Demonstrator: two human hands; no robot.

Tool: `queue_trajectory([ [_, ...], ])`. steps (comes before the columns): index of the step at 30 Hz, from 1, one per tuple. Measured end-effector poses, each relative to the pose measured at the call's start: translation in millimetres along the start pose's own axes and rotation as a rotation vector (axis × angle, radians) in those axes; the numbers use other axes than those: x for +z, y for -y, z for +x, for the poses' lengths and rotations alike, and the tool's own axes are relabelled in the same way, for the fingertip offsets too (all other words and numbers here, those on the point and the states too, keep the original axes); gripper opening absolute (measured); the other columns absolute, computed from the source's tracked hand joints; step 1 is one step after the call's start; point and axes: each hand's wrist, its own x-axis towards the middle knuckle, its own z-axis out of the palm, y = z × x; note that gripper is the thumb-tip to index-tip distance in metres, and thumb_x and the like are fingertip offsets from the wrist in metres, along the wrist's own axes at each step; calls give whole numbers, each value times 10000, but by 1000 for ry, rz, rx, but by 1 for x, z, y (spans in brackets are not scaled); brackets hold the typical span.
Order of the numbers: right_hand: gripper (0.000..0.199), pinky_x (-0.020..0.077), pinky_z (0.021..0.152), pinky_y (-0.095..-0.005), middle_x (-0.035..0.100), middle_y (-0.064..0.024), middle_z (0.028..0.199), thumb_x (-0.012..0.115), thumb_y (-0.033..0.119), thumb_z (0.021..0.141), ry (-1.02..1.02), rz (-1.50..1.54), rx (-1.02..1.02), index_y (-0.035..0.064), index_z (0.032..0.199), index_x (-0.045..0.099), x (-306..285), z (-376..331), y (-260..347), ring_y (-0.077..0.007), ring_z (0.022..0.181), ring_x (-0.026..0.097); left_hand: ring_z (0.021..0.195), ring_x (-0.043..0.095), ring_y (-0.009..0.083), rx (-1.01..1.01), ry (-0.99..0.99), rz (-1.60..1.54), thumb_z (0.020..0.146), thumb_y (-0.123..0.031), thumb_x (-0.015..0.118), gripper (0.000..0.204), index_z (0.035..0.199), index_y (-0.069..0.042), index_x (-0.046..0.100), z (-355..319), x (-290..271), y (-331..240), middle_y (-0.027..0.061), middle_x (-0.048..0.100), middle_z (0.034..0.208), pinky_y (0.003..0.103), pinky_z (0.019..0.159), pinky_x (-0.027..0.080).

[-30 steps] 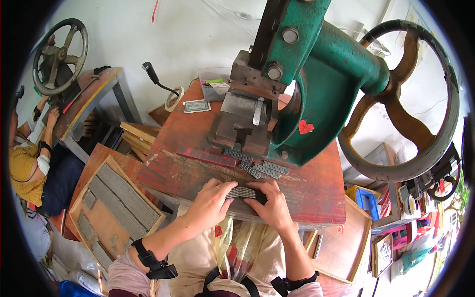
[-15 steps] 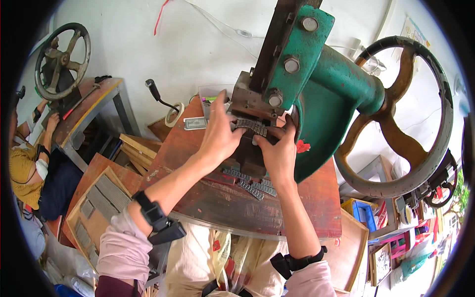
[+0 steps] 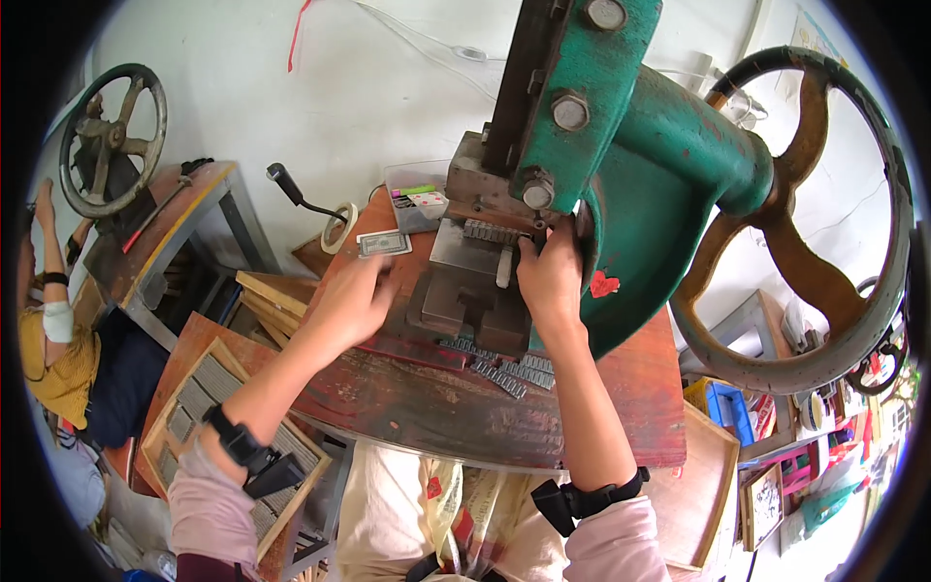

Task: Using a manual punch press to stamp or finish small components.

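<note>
A second handwheel point(image 3: 112, 141), dark and spoked, is standing at the upper left above a grey metal bench point(image 3: 184, 228) with a wooden top. A black-handled lever point(image 3: 296, 194) is leaning beside a roll of tape point(image 3: 337, 227) near the white wall point(image 3: 339, 87). A banknote point(image 3: 384, 243) is lying flat at the far edge of the table point(image 3: 436, 407), next to a clear plastic box point(image 3: 415, 199) holding small coloured items. A wooden tray point(image 3: 208, 436) of grey strips is sitting low on the left. Another person in a yellow top point(image 3: 53, 359) is sitting at the far left. Blue containers point(image 3: 727, 407) and framed items point(image 3: 766, 504) are crowding the lower right.
</note>
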Motion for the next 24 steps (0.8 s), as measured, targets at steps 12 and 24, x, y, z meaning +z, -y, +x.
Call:
queue_trajectory([
  [12,468,412,962,-423,518,-233,1202,638,-18,785,35,-29,-44,-36,1224,476,-89,-150,-27,-387,1132,491,1012,549,336,485,-131,45,827,-55,623,345,1168,-23,583,-66,-18,-13,167,575,1086,392,870,452],
  [24,277,412,950,-464,574,-209,1068,610,-4,798,19,-197,1,-27,1071,569,-104,-184,-53,-398,1120,494,890,599,318,36,-145,83,763,-289,742,418,1069,-29,626,58,5,-51,169,578,1047,370,783,471],
])
